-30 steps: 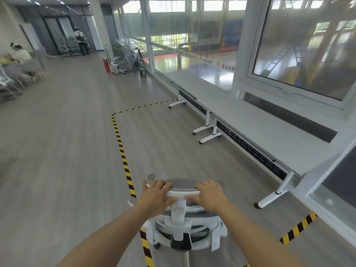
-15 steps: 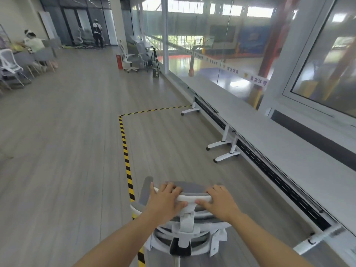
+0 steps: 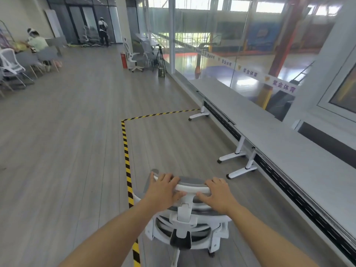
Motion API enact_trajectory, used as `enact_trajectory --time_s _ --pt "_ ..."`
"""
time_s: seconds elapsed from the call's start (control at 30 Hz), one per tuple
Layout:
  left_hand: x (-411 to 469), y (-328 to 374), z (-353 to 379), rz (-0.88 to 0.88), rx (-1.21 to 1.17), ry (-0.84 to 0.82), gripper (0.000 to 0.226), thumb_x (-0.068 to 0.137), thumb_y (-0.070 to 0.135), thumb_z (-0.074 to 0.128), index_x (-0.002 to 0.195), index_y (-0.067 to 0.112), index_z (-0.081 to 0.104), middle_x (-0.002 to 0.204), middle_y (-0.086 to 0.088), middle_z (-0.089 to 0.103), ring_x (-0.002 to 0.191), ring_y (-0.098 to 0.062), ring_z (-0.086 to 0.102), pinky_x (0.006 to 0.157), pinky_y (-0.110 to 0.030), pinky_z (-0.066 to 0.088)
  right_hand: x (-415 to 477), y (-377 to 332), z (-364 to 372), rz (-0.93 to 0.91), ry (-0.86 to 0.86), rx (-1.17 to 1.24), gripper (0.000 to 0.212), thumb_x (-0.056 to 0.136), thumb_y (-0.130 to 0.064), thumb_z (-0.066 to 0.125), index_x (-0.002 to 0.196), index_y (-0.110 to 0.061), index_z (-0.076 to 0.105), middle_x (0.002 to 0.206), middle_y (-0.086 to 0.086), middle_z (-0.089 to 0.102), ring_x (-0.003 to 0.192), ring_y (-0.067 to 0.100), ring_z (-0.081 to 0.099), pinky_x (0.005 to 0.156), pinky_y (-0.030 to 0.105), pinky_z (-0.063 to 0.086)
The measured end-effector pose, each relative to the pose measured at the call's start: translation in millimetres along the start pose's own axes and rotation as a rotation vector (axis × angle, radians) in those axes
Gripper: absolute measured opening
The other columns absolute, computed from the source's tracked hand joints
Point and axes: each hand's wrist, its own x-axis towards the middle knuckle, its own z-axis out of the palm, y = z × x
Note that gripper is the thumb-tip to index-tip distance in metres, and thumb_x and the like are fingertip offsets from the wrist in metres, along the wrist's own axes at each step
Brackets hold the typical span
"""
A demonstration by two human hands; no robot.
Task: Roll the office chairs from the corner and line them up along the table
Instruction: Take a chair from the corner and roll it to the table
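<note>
Head view: one white-framed office chair with grey mesh back [image 3: 187, 226] sits at bottom centre, seen from behind and above. Its back faces the camera, seat points away down the room, roughly parallel to the long grey-topped table with white legs [image 3: 285, 149] on its right. Chair is near the table, not touching it. Headrest bar runs left-right, crosswise to the table's long axis.

Left hand [image 3: 163, 191] grips the left end of the chair's white curved headrest [image 3: 192, 186], fingers over the top, thumb on the near side. Right hand [image 3: 216, 195] grips the right end the same way. Both closed on the headrest, forearms reaching in from the bottom edge.

Yellow-black striped floor tape [image 3: 126, 157] runs just left of the chair, away from the camera, then turns at a corner toward the table. Chair base sits right at the tape line; wheels mostly hidden, one castor visible on the table side.

Table legs visible: four white feet. Beyond the table's far end: two more white office chairs [image 3: 134, 56], a red fire extinguisher [image 3: 124, 59], a black tripod [image 3: 160, 56]. Two people in view, far away from the table: one seated [image 3: 37, 42], one standing [image 3: 102, 30].
</note>
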Motion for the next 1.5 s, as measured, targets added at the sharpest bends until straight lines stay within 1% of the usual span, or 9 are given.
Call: enact_trajectory --time_s 0.2,0.4,0.53,0.83,1.03,1.13,1.23,1.37,1.5 --pt "117 -41 -12 -0.034 0.030 -0.068 0.071 0.089 0.077 0.009 0.139 0.034 0.034 0.135 0.004 0.046 0.128 -0.024 0.041 0.112 -0.066 0.018 136 30 -5 -0.023 0.009 -0.027 0.072 0.073 -0.080 0.031 0.115 -0.029 0.060 0.111 -0.006 0.051 0.107 0.021 0.042 0.092 0.036 0.035" --pt "233 -78 -18 -0.066 0.057 -0.081 0.065 0.092 0.074 0.017 0.140 0.035 0.034 0.135 0.005 0.046 0.128 -0.024 0.042 0.110 -0.062 0.019 263 61 -8 -0.038 -0.001 -0.046 0.064 0.071 -0.078 0.040 0.111 -0.031 0.056 0.107 -0.010 0.042 0.101 0.017 0.030 0.091 0.037 0.030" --pt "321 -115 -22 -0.075 0.054 -0.098 0.072 0.088 0.075 0.008 0.142 0.035 0.033 0.135 0.004 0.047 0.129 -0.024 0.041 0.109 -0.062 0.018 356 74 -17 -0.042 0.007 -0.016 0.063 0.073 -0.077 0.039 0.112 -0.031 0.056 0.104 -0.012 0.037 0.104 0.017 0.030 0.095 0.039 0.030" --pt "497 -212 -15 -0.029 0.069 0.013 0.063 0.091 0.071 0.017 0.121 0.028 0.053 0.116 0.002 0.056 0.111 -0.025 0.053 0.104 -0.061 0.029 550 86 -38 -0.040 -0.012 -0.032 0.064 0.075 -0.077 0.039 0.120 -0.035 0.054 0.116 -0.011 0.044 0.114 0.020 0.034 0.104 0.043 0.030" --pt "609 -264 -22 0.008 0.040 0.044 0.062 0.092 0.070 0.023 0.117 0.024 0.057 0.115 0.000 0.058 0.112 -0.027 0.054 0.108 -0.066 0.027 676 94 -62 -0.007 -0.073 -0.010 0.083 0.070 -0.095 0.029 0.125 -0.038 0.056 0.124 -0.013 0.050 0.119 0.019 0.036 0.106 0.042 0.032" --pt "659 -281 -19 0.000 0.051 0.007 0.063 0.092 0.073 0.016 0.122 0.028 0.049 0.124 0.002 0.051 0.121 -0.026 0.045 0.112 -0.065 0.015 724 107 -62 -0.010 -0.034 -0.032 0.090 0.068 -0.099 0.024 0.124 -0.038 0.058 0.123 -0.014 0.051 0.116 0.018 0.037 0.104 0.036 0.033" --pt "723 -301 -22 0.009 0.053 0.016 0.059 0.092 0.074 0.017 0.120 0.031 0.046 0.123 0.003 0.050 0.121 -0.025 0.045 0.112 -0.064 0.013 785 122 -67 0.011 -0.015 0.000 0.097 0.064 -0.102 0.016 0.122 -0.038 0.058 0.118 -0.015 0.051 0.114 0.017 0.038 0.103 0.034 0.034" --pt "802 -341 -18 -0.014 0.054 0.103 0.053 0.093 0.072 0.024 0.113 0.031 0.049 0.116 0.004 0.053 0.114 -0.024 0.050 0.112 -0.064 0.018 881 133 -71 -0.019 0.001 -0.015 0.085 0.069 -0.099 0.025 0.116 -0.037 0.059 0.113 -0.013 0.051 0.112 0.016 0.039 0.100 0.035 0.035" --pt "869 -379 -20 -0.031 0.070 0.156 0.045 0.092 0.070 0.038 0.103 0.030 0.054 0.102 0.004 0.058 0.099 -0.024 0.059 0.100 -0.065 0.039 968 139 -73 -0.051 -0.001 -0.015 0.076 0.071 -0.096 0.032 0.111 -0.037 0.059 0.111 -0.014 0.052 0.108 0.015 0.039 0.095 0.035 0.034"
